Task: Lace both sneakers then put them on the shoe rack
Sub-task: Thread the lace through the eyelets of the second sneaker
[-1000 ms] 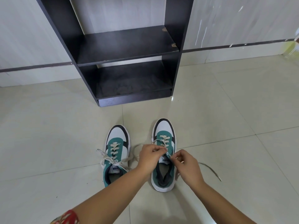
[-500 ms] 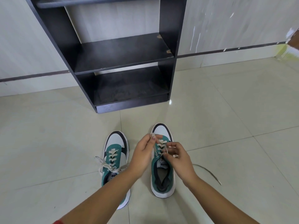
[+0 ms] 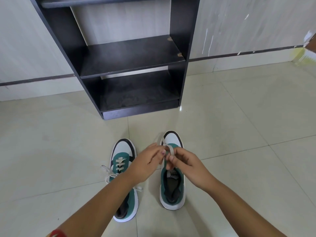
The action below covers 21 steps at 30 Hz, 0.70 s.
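Note:
Two green, white and black sneakers stand side by side on the tiled floor, toes toward the rack. The left sneaker [image 3: 123, 158] is laced, with a loose bow trailing off its left side. Above the right sneaker [image 3: 172, 189] my left hand [image 3: 145, 165] and my right hand [image 3: 185, 165] meet over the tongue. Both pinch the beige lace [image 3: 171, 149], which loops up between my fingertips toward the toe. My hands hide the eyelets of the right sneaker.
A dark shoe rack [image 3: 131, 57] stands against the pale wall straight ahead, its two lower shelves bare. Its base is a short way beyond the sneaker toes. Glossy cream floor tiles [image 3: 239, 117] spread on all sides.
Both hands rose from the tongue toward the toe of the right sneaker, drawing the lace up into a loop. The loose lace end on the floor to the right is gone.

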Motion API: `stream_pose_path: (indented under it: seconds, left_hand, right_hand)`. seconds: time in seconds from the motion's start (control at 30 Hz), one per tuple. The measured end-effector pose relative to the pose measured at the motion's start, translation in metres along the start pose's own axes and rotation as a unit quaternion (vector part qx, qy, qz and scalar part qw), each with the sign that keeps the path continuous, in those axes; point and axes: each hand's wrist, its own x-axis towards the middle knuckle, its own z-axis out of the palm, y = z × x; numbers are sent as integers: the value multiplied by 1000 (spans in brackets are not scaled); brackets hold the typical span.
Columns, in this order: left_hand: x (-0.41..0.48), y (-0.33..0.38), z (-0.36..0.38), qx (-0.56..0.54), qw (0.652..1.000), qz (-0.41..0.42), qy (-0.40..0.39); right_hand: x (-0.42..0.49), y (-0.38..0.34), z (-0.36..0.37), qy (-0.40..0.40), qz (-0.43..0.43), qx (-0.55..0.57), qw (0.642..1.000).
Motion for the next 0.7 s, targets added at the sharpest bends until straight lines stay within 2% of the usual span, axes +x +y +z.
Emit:
stream_pose_path:
  seconds: [0.07, 0.17, 0.37, 0.43, 0.53, 0.7]
  left_hand:
    - [-3, 0, 2, 20, 999, 18, -27]
    - [-6, 3, 9, -49, 997, 12, -57]
    - [-4, 6, 8, -62, 996, -21, -59]
    - [-5, 2, 8, -46, 997, -3, -54]
    - [-6, -7, 10, 39, 999, 11, -28]
    - [-8, -5, 15, 63, 994, 39, 77]
  right_hand:
    - [0, -2, -2, 0, 1, 6, 1000]
    - [1, -7, -1, -20, 14, 2, 1000]
    - [3, -9, 2, -39, 37, -39, 998]
    - [3, -9, 4, -54, 39, -63, 996]
    - [4, -11, 5, -59, 51, -85, 993]
    - [7, -8, 4, -13, 64, -59, 996]
